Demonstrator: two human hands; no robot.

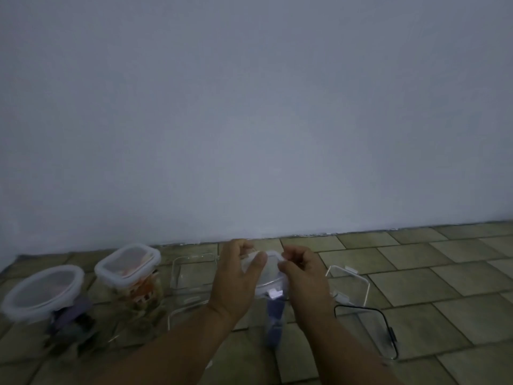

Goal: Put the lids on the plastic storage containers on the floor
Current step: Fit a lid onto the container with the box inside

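Your left hand (237, 276) and right hand (304, 276) each grip a translucent lid (270, 269), at its nine and three o'clock edges. The container (273, 318) stands directly beneath it on the floor (416, 273), both hands equally near.

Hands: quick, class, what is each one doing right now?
Left hand: grips the lid.
Right hand: pinches the same lid.

The floor (416, 262) bears two lidded containers (43, 290) (127, 263), an open container (177, 273), a white-rimmed lid (367, 287) and a black-rimmed lid (384, 319).
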